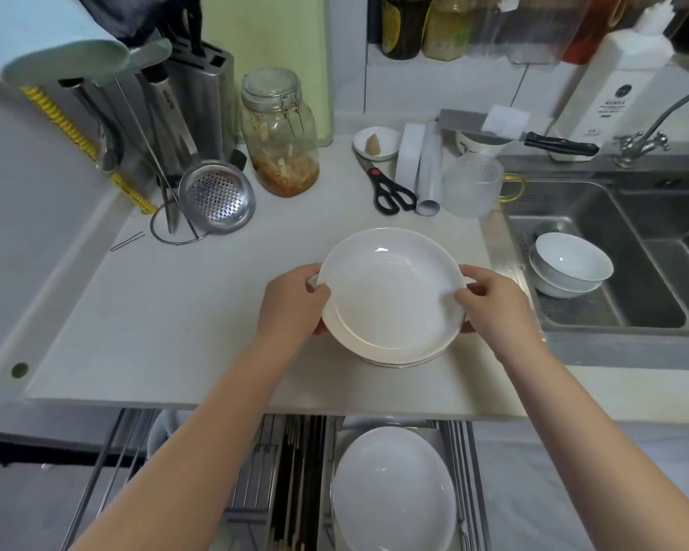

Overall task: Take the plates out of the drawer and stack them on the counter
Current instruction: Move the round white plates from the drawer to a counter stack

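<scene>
From the head camera, looking down, a person holds a white plate (390,288) with both hands over the counter (176,312). The left hand (293,302) grips the left edge, with the thumb curled over the rim and the other fingers tucked below. The right hand (490,300) grips the right edge the same way. Holding it on two sides probably keeps the plate flat and steady.

Under this plate, the edge of another plate (394,361) peeks out, lying on the counter. So a stack has been started here, and the top plate sits on it or just above it; which one cannot be told. The stack is near the front of the counter, likely because that is a short reach from the drawer (466,471) below.

The drawer is pulled open under the counter edge. One more white plate (390,491) leans in its rack, so the job is not done yet.

Further back on the counter are a glass jar (281,133), a metal strainer (215,196) and black scissors (386,184), well apart from the stack. Two white bowls (569,268) sit in the sink (653,272) on the right
</scene>
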A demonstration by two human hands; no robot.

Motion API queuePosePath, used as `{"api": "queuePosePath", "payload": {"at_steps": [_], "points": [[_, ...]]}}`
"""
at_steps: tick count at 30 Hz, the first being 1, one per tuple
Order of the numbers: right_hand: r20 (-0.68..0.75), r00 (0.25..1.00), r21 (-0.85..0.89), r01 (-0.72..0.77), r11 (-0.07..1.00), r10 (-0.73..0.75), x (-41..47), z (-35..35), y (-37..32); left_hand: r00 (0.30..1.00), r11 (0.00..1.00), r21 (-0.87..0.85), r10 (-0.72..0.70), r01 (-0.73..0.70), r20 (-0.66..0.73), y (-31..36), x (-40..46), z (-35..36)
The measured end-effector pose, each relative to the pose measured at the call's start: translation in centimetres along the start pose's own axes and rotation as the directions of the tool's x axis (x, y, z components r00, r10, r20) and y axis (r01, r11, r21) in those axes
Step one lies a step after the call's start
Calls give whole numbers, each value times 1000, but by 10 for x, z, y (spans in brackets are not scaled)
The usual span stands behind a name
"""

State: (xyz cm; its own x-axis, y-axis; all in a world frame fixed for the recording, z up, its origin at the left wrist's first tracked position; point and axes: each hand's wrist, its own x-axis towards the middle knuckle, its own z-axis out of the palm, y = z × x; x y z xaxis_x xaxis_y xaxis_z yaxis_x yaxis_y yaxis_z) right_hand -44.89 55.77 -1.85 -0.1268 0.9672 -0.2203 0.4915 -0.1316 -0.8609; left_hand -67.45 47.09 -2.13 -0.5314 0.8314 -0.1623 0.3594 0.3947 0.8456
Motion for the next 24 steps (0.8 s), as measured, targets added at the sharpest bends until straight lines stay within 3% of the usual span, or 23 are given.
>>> {"api": "queuePosePath", "payload": {"at_steps": [17, 24], "points": [[-30, 999, -129, 16, 991, -20, 18, 7, 19, 1000, 988, 157, 1, 0, -1, -13, 17, 19], [-23, 997, -177, 75, 981, -80, 13, 9, 18, 1000, 989, 147, 9, -8, -4, -18, 14, 23]]}}
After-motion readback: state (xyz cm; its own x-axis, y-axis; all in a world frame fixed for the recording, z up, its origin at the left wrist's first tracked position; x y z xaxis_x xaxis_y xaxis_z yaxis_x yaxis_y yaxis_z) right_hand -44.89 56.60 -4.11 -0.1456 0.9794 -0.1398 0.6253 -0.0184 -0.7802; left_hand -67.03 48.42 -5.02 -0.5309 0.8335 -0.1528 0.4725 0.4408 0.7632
